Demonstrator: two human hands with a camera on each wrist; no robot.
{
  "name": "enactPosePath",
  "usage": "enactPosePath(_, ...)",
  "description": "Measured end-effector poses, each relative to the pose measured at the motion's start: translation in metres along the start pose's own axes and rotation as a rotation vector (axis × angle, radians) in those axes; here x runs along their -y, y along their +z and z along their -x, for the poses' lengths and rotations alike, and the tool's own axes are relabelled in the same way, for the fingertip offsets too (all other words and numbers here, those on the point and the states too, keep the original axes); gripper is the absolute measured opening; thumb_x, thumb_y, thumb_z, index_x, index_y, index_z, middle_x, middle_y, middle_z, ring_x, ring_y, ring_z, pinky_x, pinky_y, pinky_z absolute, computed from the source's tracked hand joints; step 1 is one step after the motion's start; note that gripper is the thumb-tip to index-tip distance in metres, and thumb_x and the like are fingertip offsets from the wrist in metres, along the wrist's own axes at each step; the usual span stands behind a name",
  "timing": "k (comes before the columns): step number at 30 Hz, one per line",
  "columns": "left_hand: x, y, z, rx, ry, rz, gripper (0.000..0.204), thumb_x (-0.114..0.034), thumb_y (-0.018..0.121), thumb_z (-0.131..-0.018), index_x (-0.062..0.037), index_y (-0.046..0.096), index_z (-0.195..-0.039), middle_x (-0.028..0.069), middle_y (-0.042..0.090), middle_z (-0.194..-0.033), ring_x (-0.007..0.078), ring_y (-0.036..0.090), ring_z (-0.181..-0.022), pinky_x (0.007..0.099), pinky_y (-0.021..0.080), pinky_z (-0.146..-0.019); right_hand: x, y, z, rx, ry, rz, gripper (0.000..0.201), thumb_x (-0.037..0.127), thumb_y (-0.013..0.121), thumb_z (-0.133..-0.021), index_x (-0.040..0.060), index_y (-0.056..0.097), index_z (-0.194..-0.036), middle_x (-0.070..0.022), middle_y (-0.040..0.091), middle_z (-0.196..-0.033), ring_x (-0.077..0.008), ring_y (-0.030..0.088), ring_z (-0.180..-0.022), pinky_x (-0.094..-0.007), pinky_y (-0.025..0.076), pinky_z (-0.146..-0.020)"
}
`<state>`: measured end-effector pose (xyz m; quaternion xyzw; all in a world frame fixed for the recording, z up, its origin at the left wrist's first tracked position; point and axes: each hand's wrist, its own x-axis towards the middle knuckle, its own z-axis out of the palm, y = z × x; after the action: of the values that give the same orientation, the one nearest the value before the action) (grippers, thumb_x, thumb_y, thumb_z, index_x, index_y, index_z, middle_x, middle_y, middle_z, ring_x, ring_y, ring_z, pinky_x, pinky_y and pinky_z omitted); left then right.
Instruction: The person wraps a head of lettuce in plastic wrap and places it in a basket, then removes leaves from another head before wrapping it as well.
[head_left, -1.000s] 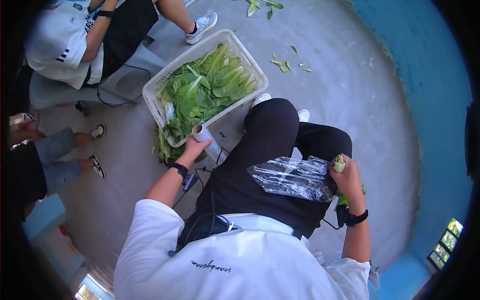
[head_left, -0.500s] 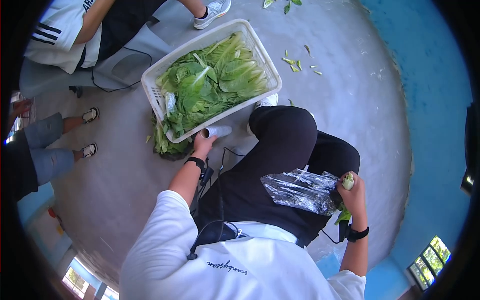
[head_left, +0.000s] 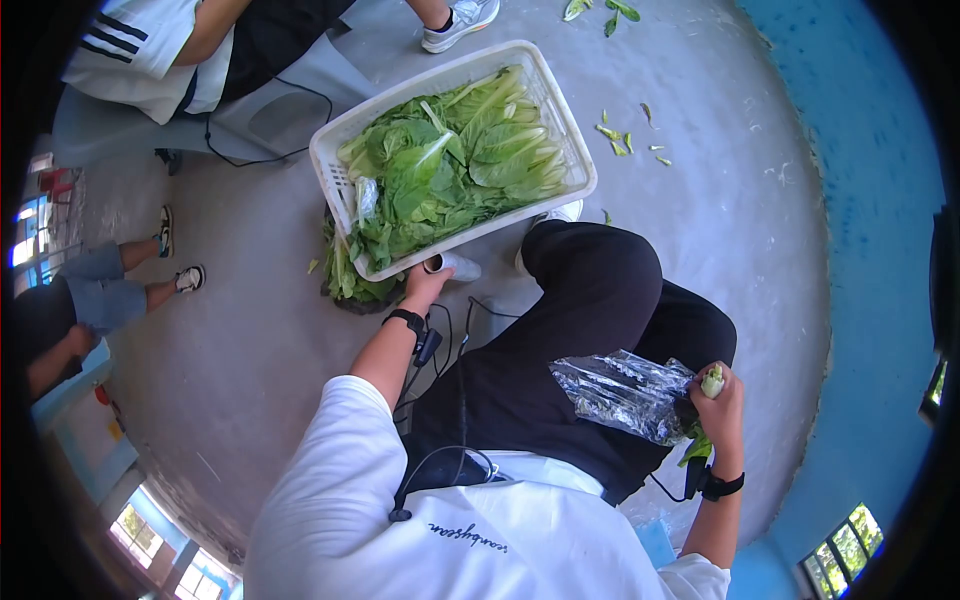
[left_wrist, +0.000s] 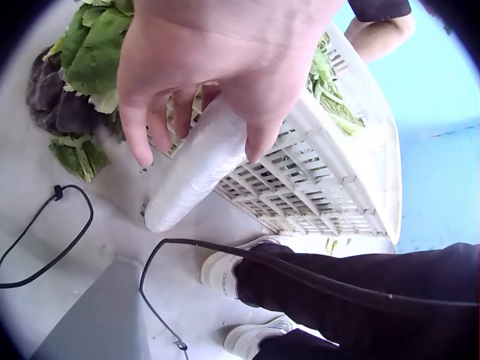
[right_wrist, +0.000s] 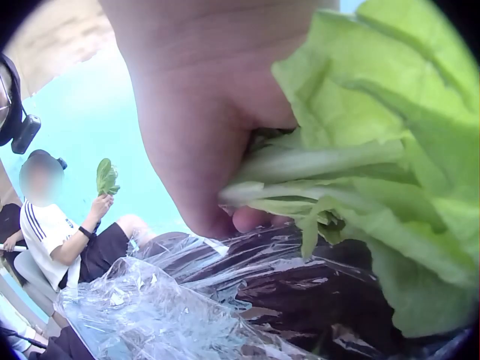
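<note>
The left hand [head_left: 427,285] holds a roll of clear film [head_left: 457,267] by one end, beside the near corner of the white basket [head_left: 590,170]. In the left wrist view, fingers and thumb of the left hand [left_wrist: 217,67] lie around the roll [left_wrist: 199,169], which slants down next to the basket's slatted side [left_wrist: 300,176]. The right hand [head_left: 720,405] grips a bunch of leafy greens [head_left: 713,381], stem end up. Its leaves [right_wrist: 390,172] spread out of the fist [right_wrist: 202,112] in the right wrist view. A crinkled sheet of film [head_left: 625,392] lies across the thighs, reaching the right hand.
Leafy greens [head_left: 430,170] fill the basket. More greens [head_left: 350,280] lie on the floor beside it, and leaf scraps [head_left: 615,138] are scattered beyond. A black cable [head_left: 462,370] runs near the left forearm. Another person [right_wrist: 56,232] sits on a grey chair, holding a leaf bunch [right_wrist: 107,178].
The left hand and the roll have lowered beside the basket, the roll now lying flatter. The head view has shifted. The right hand keeps its grip on the greens.
</note>
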<state>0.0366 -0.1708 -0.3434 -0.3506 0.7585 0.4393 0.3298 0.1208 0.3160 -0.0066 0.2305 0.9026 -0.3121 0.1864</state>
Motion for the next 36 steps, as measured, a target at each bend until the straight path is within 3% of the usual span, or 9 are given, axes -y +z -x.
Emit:
enactPosePath(9,0.029,0.013,-0.019,-0.116,0.157,-0.017,0.074,-0.035,0.088,-0.075,-0.0078,0.056,-0.136,0.0102,0.068,-0.119,0.0207,0.068,-0.095,0.0359,0.057,-0.067,0.004,-0.001,0.002,-0.005,-0.016,0.020,0.015,0.002,0.073,-0.075,0.0004,0.059,-0.081,-0.0122,0.061,-0.071,-0.0239,0.059,-0.065,-0.0357,0.049,-0.065)
enactPosePath(15,0.004,-0.009,0.017,-0.017,0.046,-0.039,0.082,-0.036,0.088,-0.076,-0.0057,0.049,-0.141,0.0127,0.065,-0.126,0.0236,0.067,-0.096,0.0403,0.059,-0.075,-0.002,0.000,0.003,-0.013,-0.025,-0.005,0.015,0.001,0.073,-0.075,0.0000,0.059,-0.081,-0.0123,0.060,-0.072,-0.0237,0.058,-0.066,-0.0355,0.049,-0.066)
enactPosePath(18,-0.008,-0.023,0.039,0.025,-0.173,-0.037,0.082,-0.039,0.083,-0.081,-0.0011,0.046,-0.143,0.0133,0.061,-0.130,0.0256,0.067,-0.097,0.0451,0.059,-0.081,-0.002,0.000,0.003,-0.019,-0.034,-0.029,0.016,0.001,0.072,-0.075,-0.0003,0.058,-0.081,-0.0123,0.060,-0.072,-0.0233,0.057,-0.065,-0.0354,0.048,-0.066)
enactPosePath(21,-0.017,-0.049,0.052,0.244,-0.209,-0.067,0.073,-0.042,0.077,-0.086,0.0011,0.048,-0.137,0.0124,0.058,-0.128,0.0249,0.067,-0.095,0.0477,0.059,-0.082,-0.001,-0.001,0.004,-0.017,-0.039,-0.058,0.016,0.001,0.072,-0.075,-0.0007,0.057,-0.081,-0.0125,0.059,-0.071,-0.0230,0.056,-0.065,-0.0354,0.048,-0.066)
enactPosePath(25,-0.074,-0.077,0.118,0.418,-0.055,-0.148,0.043,-0.045,0.066,-0.097,-0.0057,0.057,-0.110,0.0061,0.065,-0.101,0.0144,0.066,-0.085,0.0340,0.059,-0.074,-0.003,0.000,0.006,-0.036,-0.057,-0.094,0.016,0.001,0.072,-0.076,-0.0012,0.057,-0.082,-0.0127,0.059,-0.071,-0.0228,0.056,-0.064,-0.0354,0.047,-0.065)
enactPosePath(28,-0.135,-0.080,0.176,0.606,0.095,-0.235,0.041,-0.047,0.062,-0.100,-0.0073,0.063,-0.109,0.0023,0.065,-0.089,0.0111,0.064,-0.080,0.0281,0.057,-0.070,-0.005,0.001,0.008,-0.063,-0.098,-0.108,0.016,0.002,0.072,-0.077,-0.0013,0.057,-0.082,-0.0128,0.058,-0.071,-0.0231,0.055,-0.064,-0.0354,0.047,-0.065)
enactPosePath(30,-0.169,-0.065,0.217,0.621,0.273,-0.238,0.046,-0.052,0.062,-0.099,-0.0065,0.068,-0.106,0.0022,0.066,-0.087,0.0124,0.065,-0.079,0.0297,0.055,-0.069,-0.006,0.002,0.011,-0.074,-0.127,-0.122,0.016,0.002,0.072,-0.077,-0.0012,0.057,-0.082,-0.0124,0.058,-0.070,-0.0223,0.055,-0.064,-0.0353,0.047,-0.064)
enactPosePath(33,-0.198,-0.032,0.262,0.549,0.653,-0.566,0.065,-0.067,0.063,-0.091,-0.0024,0.071,-0.093,0.0130,0.071,-0.086,0.0262,0.070,-0.082,0.0384,0.053,-0.073,-0.008,0.002,0.012,-0.077,-0.152,-0.155,0.015,0.003,0.072,-0.078,-0.0010,0.058,-0.082,-0.0105,0.059,-0.071,-0.0189,0.055,-0.064,-0.0346,0.047,-0.064)
enactPosePath(36,-0.210,-0.011,0.283,0.370,0.934,-0.637,0.049,-0.054,0.075,-0.085,-0.0049,0.068,-0.085,0.0140,0.071,-0.084,0.0314,0.070,-0.081,0.0402,0.053,-0.070,-0.012,0.003,0.014,-0.072,-0.127,-0.270,0.014,0.004,0.072,-0.080,-0.0001,0.059,-0.083,-0.0065,0.060,-0.071,-0.0141,0.054,-0.067,-0.0332,0.047,-0.064)
